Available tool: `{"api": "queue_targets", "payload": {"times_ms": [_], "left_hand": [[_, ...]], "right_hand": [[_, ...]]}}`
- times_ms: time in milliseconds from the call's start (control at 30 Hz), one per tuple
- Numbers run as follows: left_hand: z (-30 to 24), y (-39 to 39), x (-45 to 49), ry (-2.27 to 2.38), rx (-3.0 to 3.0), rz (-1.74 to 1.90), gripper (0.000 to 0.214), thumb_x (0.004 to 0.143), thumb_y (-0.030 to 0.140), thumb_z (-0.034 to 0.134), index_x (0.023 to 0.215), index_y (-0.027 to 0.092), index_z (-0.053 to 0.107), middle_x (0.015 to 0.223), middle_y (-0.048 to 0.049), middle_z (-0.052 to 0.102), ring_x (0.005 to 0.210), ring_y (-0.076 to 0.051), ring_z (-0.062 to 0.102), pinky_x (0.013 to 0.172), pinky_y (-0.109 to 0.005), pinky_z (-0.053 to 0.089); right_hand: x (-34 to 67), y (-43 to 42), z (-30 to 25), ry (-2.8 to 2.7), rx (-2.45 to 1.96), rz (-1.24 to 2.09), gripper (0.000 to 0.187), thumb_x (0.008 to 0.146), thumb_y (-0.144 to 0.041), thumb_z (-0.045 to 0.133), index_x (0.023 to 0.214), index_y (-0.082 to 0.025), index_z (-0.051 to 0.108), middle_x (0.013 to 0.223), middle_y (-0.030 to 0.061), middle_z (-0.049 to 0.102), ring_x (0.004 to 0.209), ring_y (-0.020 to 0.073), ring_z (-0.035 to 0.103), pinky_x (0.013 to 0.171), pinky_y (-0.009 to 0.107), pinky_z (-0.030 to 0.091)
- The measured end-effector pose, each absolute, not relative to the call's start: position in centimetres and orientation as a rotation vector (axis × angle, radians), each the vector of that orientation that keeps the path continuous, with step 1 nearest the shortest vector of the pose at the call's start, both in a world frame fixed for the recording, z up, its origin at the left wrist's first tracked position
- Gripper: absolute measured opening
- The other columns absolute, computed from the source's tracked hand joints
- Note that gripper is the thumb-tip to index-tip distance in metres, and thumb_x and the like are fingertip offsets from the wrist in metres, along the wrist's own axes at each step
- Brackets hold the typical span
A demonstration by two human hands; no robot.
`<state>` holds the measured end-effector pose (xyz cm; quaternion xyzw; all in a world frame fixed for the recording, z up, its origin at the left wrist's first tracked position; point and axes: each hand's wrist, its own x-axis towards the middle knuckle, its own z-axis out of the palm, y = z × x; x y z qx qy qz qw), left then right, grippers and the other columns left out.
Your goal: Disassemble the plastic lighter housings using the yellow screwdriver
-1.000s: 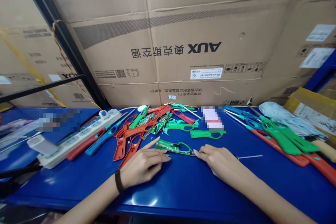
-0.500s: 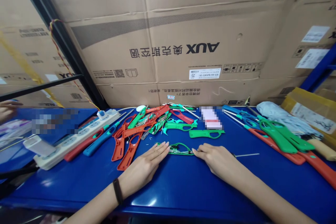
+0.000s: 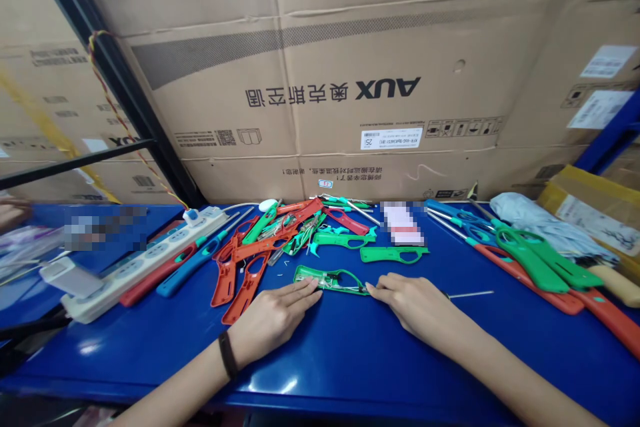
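Observation:
An opened green utility lighter lies on the blue table, its handle to the left. Wires and small parts show inside the shell. My left hand lies with straight fingers along the near edge of the handle, fingertips touching or very close to it. With thumb and fingers my right hand pinches the lighter's nozzle end. A thin metal rod sticks out to the right from behind this hand; what it joins is hidden. Beyond the lighter lies a green half shell.
Red and green lighter shells are heaped behind. A white power strip with red and blue lighters lies left. More lighters and a pale blue bag lie right. A large cardboard box stands at the back. Another person's hand shows far left.
My left hand has slid back toward me off the lighter's handle, so more of the inside shows. My right hand has stayed at the nozzle end.

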<state>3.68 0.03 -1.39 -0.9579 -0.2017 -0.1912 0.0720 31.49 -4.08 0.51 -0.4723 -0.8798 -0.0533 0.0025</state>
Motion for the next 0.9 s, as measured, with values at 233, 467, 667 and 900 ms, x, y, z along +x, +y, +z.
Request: {"api": "queue_targets", "payload": {"times_ms": [233,467,667,900], "left_hand": [[-0.9,0.1,4.8,-0.776,-2.861,-0.59,0.031,0.094,0.016,0.04,0.12,0.016,0.055,0.108,-0.0091,0.065,0.094,-0.019,0.065,0.078,-0.032,0.058],[-0.9,0.6,5.5,-0.686,-2.863,-0.542,0.031,0.09,0.011,0.04,0.117,0.012,0.055,0.112,-0.0115,0.06,0.109,-0.022,0.056,0.09,-0.036,0.053],[-1.1,0.7,4.9,-0.699,-2.888,-0.453,0.038,0.091,0.011,0.038,0.128,0.014,0.045,0.114,-0.0112,0.059,0.107,-0.022,0.057,0.089,-0.036,0.053],[-1.0,0.7,4.3,-0.666,-2.878,-0.323,0.041,0.09,0.011,0.039,0.131,0.012,0.041,0.116,-0.0125,0.058,0.109,-0.024,0.055,0.091,-0.037,0.052]], "right_hand": [[31.5,-4.0,0.5,-2.776,-1.488,-0.217,0.036,0.083,-0.001,0.05,0.113,-0.018,0.061,0.085,0.0037,0.066,0.076,0.0162,0.06,0.045,0.026,0.026],[31.4,-3.9,0.3,-2.751,-1.486,-0.226,0.033,0.083,-0.003,0.051,0.11,-0.018,0.063,0.082,0.0036,0.065,0.073,0.0155,0.059,0.044,0.026,0.025],[31.3,-3.9,0.5,-2.755,-1.506,-0.197,0.035,0.083,-0.002,0.049,0.112,-0.018,0.062,0.083,0.0044,0.065,0.073,0.015,0.059,0.045,0.025,0.027],[31.2,-3.8,0.9,-2.747,-1.537,-0.144,0.035,0.085,-0.004,0.049,0.111,-0.021,0.063,0.085,0.0034,0.066,0.071,0.0151,0.06,0.044,0.026,0.025]]}}
